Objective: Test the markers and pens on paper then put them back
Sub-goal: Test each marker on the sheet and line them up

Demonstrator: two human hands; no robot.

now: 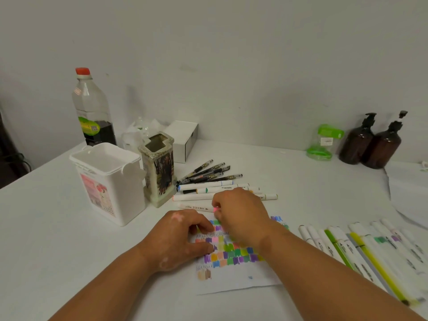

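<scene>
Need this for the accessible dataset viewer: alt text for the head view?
The right hand holds a pink-tipped marker over a paper covered in colour swatches, and the left hand pins the sheet. More markers lie to the right; pens, a pen holder and a white tub sit behind.

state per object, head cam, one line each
left hand: flat, pinning the paper
right hand: holding pink marker, tip at paper
paper: flat, mostly covered in swatches
white bin: open
ceramic holder: upright, looks empty
soy sauce bottle: capped, part full
</scene>
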